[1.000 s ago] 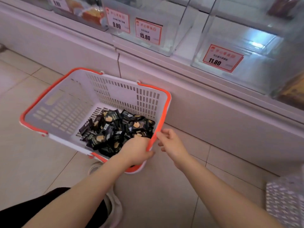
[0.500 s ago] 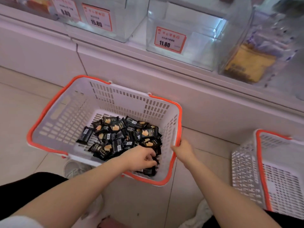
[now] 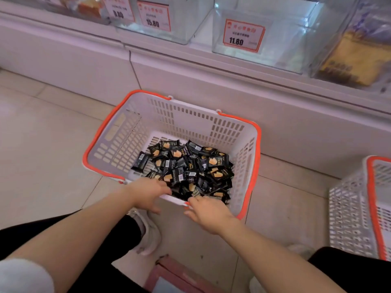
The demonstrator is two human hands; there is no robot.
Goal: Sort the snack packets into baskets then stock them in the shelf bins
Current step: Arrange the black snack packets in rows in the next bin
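The second basket [image 3: 359,212] is cut off by the right edge. Both hands cover the near rim of the first basket [image 3: 118,132], so each grip cannot be judged. The print on the packets [image 3: 182,166] is too small to read. The yellow pack [image 3: 355,60] is blurred behind its bin wall.

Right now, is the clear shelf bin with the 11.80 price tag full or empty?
Empty as far as shown: through the clear shelf bin with the 11.80 price tag, only bare walls and floor show.
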